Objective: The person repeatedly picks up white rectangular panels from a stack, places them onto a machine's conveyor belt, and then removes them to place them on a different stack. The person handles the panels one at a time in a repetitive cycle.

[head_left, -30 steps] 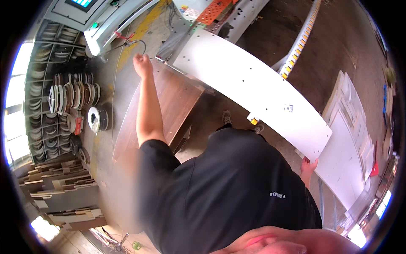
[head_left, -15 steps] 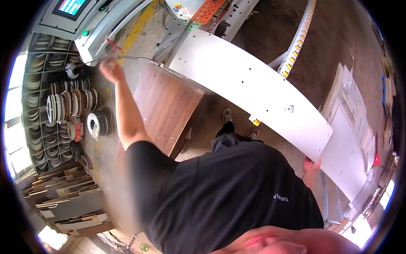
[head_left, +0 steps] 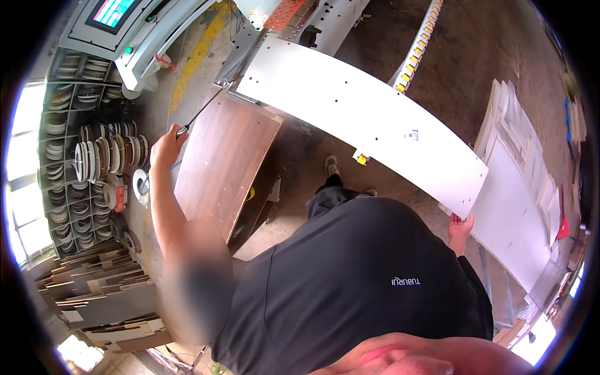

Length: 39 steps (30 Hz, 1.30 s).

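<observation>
My left hand [head_left: 167, 147] is closed around the shiny end of a thin dark rod-like tool [head_left: 204, 111]. The rod slants up to a small metal fitting [head_left: 222, 82] by the machine's edge, beside the narrow end of a long white curved panel [head_left: 362, 115]. Small dark holes and a printed label mark this panel, which reaches from the machine to my right side. At its far right corner my right hand [head_left: 460, 226] grips the edge, fingertips against the board and the thumb side partly hidden.
A brown wood-grain board [head_left: 228, 156] stands below the panel's left end. A control screen [head_left: 112, 14] is at upper left, above racked edge-band rolls [head_left: 94, 156]. White boards [head_left: 515, 206] lean at right. A rail with yellow rollers [head_left: 419, 47] runs behind the panel.
My left hand has come down and nearer to me, and the rod now shows straight and sharp. My right hand stays at the panel's corner. The whole view has shifted slightly.
</observation>
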Each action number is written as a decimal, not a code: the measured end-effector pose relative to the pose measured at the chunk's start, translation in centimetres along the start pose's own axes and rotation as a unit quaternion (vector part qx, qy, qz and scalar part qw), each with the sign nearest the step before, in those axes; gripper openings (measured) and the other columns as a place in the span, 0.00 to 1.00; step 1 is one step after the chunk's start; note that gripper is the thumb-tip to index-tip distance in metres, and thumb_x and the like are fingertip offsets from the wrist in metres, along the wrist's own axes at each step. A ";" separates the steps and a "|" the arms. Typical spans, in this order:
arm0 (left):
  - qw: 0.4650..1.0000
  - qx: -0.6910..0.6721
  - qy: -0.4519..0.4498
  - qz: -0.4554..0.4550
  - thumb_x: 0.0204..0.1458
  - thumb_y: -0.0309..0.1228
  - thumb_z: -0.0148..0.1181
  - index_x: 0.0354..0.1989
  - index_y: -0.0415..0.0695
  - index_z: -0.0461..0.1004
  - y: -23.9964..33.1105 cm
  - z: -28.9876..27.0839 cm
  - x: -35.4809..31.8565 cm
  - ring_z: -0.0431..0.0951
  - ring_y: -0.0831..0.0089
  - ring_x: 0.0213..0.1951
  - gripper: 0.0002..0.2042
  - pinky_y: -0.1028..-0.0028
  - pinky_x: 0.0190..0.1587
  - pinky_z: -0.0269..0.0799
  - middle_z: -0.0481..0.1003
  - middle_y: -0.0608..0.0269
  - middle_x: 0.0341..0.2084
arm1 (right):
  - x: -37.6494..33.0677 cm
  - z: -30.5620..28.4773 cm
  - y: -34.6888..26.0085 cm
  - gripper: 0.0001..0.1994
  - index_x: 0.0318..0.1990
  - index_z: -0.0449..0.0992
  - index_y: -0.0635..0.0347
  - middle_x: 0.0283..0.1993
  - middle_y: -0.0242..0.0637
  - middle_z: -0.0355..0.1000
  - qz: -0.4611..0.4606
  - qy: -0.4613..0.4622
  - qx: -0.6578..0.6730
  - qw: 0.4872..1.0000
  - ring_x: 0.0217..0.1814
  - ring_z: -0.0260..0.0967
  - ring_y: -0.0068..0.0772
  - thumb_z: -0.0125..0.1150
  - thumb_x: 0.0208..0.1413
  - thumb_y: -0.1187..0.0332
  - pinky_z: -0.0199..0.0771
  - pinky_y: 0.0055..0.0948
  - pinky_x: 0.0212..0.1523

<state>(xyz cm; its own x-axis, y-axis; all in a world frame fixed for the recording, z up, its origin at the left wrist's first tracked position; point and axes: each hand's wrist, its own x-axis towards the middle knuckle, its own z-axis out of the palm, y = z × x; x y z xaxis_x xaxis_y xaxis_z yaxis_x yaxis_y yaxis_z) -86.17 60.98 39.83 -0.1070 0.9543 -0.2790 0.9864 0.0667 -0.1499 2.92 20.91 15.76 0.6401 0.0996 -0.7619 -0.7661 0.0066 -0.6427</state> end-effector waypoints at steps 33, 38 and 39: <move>0.684 -0.720 -0.116 -0.032 0.65 0.30 0.51 0.44 0.42 0.58 47.5 19.5 -27.7 0.66 0.76 0.16 0.09 0.72 0.16 0.64 0.69 0.62 0.22 | 3.2 -4.4 -2.4 0.26 0.56 0.74 0.58 0.48 0.39 0.79 -0.033 -0.162 -0.146 0.975 0.43 0.80 0.36 0.51 0.67 0.44 0.80 0.36 0.44; 0.764 -0.633 -0.109 0.063 0.66 0.34 0.54 0.52 0.43 0.65 44.3 20.2 -29.6 0.70 0.74 0.20 0.12 0.75 0.23 0.66 0.69 0.61 0.19 | 2.5 -3.5 -2.6 0.28 0.61 0.71 0.57 0.47 0.38 0.79 -0.049 -0.165 -0.206 0.963 0.42 0.80 0.35 0.50 0.68 0.43 0.81 0.36 0.43; 0.806 -0.567 -0.147 0.091 0.65 0.36 0.54 0.53 0.43 0.66 44.1 20.4 -28.8 0.73 0.68 0.22 0.13 0.71 0.25 0.69 0.72 0.57 0.21 | 2.7 -3.1 -2.7 0.29 0.62 0.71 0.57 0.47 0.38 0.79 -0.058 -0.167 -0.220 0.959 0.42 0.80 0.34 0.49 0.68 0.42 0.81 0.36 0.43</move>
<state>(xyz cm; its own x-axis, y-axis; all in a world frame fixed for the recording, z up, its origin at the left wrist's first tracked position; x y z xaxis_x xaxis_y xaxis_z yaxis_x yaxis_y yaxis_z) -42.10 30.48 21.91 0.1913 0.8794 -0.4358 0.4510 0.3156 0.8349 6.88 18.03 15.22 0.6086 0.4370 -0.6623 -0.5445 -0.3771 -0.7492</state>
